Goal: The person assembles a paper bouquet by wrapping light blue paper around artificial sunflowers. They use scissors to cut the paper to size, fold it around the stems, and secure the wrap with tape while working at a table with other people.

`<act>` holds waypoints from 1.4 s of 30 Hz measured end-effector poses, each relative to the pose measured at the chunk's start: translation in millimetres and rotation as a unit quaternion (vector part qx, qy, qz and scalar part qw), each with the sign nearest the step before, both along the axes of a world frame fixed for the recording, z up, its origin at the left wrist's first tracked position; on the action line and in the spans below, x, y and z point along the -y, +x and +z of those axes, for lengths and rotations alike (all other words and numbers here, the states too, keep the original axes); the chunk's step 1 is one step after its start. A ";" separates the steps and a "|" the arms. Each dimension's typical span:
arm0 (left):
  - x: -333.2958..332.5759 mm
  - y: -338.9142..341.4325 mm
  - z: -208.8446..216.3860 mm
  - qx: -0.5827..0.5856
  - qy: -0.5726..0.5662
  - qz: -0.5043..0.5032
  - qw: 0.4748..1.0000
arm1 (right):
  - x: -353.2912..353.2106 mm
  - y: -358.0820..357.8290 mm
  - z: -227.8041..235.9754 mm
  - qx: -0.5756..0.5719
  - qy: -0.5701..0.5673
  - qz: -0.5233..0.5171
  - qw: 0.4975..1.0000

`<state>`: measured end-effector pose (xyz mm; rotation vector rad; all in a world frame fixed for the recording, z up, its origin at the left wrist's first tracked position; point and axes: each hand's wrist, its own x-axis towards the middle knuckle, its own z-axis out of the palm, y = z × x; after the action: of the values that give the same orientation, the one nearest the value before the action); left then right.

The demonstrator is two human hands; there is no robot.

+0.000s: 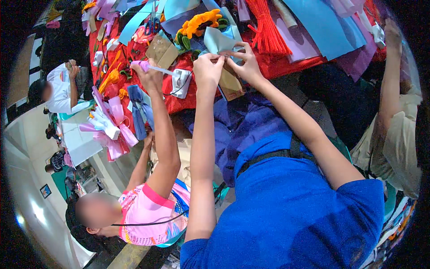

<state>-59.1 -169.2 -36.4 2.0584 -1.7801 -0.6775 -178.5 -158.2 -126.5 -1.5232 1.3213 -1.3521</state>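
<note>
Both my hands are raised at the near edge of the red-covered table (174, 104), close together. My left hand (207, 71) pinches the lower edge of a pale blue-grey sheet of wrapping paper (218, 40), which curls upward. From the other side my right hand (246, 67) pinches the same paper, its fingertips almost meeting the left thumb. Just beyond the paper lies an orange fuzzy flower (197, 24) with green leaves. A brown folded paper or box (232, 85) shows beneath my hands.
On my left, a co-worker's hand (152, 76) holds a purple-and-white tool (143, 66). A white block with a cord (180, 83) lies between us. Red fuzzy stems (266, 29) and blue paper sheets (327, 27) are at right. Another person's arm (390, 76) is far right.
</note>
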 end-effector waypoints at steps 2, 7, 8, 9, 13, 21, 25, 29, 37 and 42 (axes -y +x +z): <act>0.6 -1.2 0.0 0.016 -0.001 0.000 1.000 | -0.1 1.1 -1.3 0.000 0.004 -0.004 1.000; 1.8 -0.9 -1.3 0.087 -0.015 0.002 0.996 | -0.2 4.3 2.4 0.023 0.029 -0.002 0.999; 1.4 -1.5 -1.2 0.091 -0.012 0.003 0.996 | -0.3 4.0 4.4 0.017 0.033 -0.003 0.999; 0.9 -2.1 -1.1 0.094 -0.010 0.005 0.995 | -0.3 3.9 6.4 0.010 0.037 -0.004 0.999; -0.6 -4.7 0.4 0.094 -0.013 0.017 0.995 | 0.8 3.2 1.2 0.016 0.032 -0.011 0.999; -8.1 -6.4 5.0 0.059 -0.052 0.042 0.996 | 0.1 0.5 -1.8 0.002 0.037 -0.014 0.999; -11.6 -5.8 1.7 0.053 -0.064 0.049 0.995 | -1.6 -0.6 3.2 0.017 0.039 -0.009 0.999; -13.8 -4.9 -2.7 0.064 -0.091 0.051 0.992 | -2.1 -1.3 5.4 0.002 0.031 -0.014 0.999; -25.3 6.0 -38.6 -0.126 -0.104 0.186 0.969 | -0.9 -0.3 -2.7 0.000 0.056 0.014 0.998; -26.4 11.4 -45.3 -0.214 -0.112 0.167 0.956 | 1.7 0.9 -11.5 0.036 0.086 0.021 0.995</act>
<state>-47.7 -142.8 -81.7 1.8237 -1.1762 -0.7145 -177.6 -159.9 -138.1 -1.3656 1.3176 -1.2216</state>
